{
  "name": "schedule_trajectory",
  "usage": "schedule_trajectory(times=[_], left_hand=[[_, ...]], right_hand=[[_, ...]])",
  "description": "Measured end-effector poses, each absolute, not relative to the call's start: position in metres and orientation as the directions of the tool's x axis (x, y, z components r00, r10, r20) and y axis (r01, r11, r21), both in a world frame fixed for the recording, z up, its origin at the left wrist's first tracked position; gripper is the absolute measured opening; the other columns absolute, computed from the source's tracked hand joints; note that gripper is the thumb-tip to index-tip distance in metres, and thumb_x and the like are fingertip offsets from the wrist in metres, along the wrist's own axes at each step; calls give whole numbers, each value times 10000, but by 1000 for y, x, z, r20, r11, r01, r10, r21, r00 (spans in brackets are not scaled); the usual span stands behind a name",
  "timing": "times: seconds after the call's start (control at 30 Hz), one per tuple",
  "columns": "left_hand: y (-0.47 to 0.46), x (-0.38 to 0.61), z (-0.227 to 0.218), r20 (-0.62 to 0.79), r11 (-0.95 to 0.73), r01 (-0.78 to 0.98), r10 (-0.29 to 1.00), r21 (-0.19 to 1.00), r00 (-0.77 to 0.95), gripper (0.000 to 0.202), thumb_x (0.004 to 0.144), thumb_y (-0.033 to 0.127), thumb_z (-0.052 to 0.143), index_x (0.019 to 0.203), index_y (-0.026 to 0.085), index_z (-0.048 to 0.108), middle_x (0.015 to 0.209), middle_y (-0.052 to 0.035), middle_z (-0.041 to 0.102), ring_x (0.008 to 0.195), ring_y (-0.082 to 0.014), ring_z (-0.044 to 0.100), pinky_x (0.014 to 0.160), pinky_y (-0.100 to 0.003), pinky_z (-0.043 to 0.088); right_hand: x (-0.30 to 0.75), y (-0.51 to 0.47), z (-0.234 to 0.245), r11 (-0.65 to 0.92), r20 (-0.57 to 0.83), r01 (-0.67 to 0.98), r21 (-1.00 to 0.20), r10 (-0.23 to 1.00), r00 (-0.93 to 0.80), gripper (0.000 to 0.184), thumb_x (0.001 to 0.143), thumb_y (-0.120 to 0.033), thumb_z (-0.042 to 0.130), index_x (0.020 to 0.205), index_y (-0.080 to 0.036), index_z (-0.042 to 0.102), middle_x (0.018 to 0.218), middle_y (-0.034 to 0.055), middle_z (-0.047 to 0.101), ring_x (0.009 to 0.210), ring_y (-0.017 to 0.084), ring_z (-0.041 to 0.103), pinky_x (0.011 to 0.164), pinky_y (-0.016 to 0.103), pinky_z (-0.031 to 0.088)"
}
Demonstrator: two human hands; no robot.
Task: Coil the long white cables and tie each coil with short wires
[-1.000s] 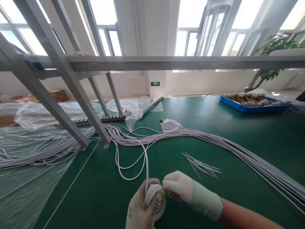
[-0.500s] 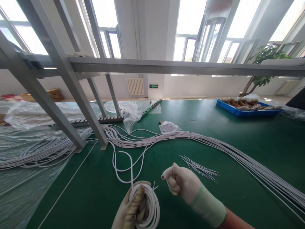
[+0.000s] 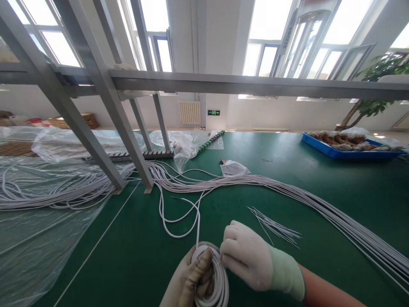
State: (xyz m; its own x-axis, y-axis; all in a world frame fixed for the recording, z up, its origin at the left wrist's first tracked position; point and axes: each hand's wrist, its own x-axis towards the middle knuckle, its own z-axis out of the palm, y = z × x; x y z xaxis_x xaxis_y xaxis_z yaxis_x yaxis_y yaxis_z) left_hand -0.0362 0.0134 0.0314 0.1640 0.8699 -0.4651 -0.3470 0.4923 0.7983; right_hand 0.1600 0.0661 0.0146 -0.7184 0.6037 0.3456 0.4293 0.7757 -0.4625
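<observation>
The left hand (image 3: 188, 283) is wrapped around a coil of white cable (image 3: 214, 279); the right hand (image 3: 246, 256) pinches its rim. The green wall sign (image 3: 214, 112) is too small to read.

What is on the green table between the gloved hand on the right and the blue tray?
In the head view, between the right hand and the blue tray lie a small bunch of thin white ties and the long bundle of white cables; otherwise bare green table.

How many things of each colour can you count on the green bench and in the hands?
White: 4 - cable coil, long cable bundle, thin ties, small bag
Blue: 1 - tray
Clear: 1 - plastic sheet
Total: 6
</observation>
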Motion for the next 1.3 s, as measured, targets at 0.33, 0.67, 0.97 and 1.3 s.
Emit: schedule_trajectory(times=[0.33,0.67,0.97,1.3], left_hand=[[15,-34,-6,-513,467,-420,858,778,3,580,623,647,910,929,189,727,699,-3,654,599,-173,546,583,-291,456],[14,-37,10,-494,485,-438,863,756,103,420,647,592,907,813,261,709,713,-38,683,760,-289,658,706,-377,555],[19,-38,15,-394,447,-196,882,873,258,580,656,723,847,894,212,707,779,-42,696,663,-195,567,657,-326,479],[22,-33,-2,-460,465,-477,877,746,136,498,699,587,900,908,190,683,768,-8,697,584,-128,542,637,-278,477]], right_hand=[[160,69,5,155,-60,416,-896,887,-459,292,1059,-242,369,1018,-174,649,819,17,583,669,164,550,628,292,487],[166,79,5,767,354,286,-574,548,-758,469,1122,-521,384,982,-184,678,914,59,627,802,193,536,777,358,441],[151,59,10,-197,-239,139,-970,709,-663,295,900,-345,555,644,-223,475,585,-44,435,501,124,406,464,250,315],[154,54,-15,204,140,228,-952,954,-266,330,1040,-453,507,1037,-197,716,927,62,640,800,206,607,725,341,519]])
